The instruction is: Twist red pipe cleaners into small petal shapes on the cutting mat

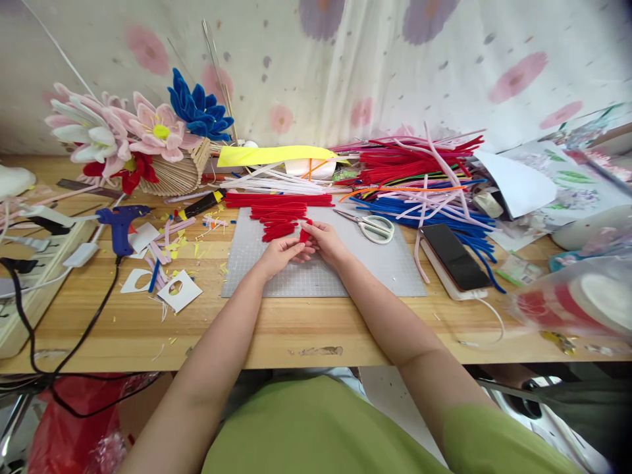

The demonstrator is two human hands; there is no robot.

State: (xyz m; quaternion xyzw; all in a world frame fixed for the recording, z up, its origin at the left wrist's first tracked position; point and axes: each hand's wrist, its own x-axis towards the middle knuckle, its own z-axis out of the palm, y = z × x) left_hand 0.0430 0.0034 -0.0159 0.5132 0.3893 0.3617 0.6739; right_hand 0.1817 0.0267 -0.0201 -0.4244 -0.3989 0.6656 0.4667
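My left hand (282, 257) and my right hand (328, 243) meet over the grey cutting mat (375, 270), fingers closed on a short bent piece of red pipe cleaner (306, 230). Fingers partly cover it, so its full shape is hidden. Just beyond my hands lie cut red pipe cleaners (279, 214), in rows of different lengths at the mat's far edge. Scissors with pale green and white handles (376, 228) rest on the mat to the right of my right hand.
Left are a blue glue gun (120, 227), white card pieces (180, 291), a power strip (29, 296) and fuzzy flowers (158, 128). Bundled pipe cleaners (415, 164) lie at the back right. A phone (454, 257) and a bagged cup (567, 303) are on the right.
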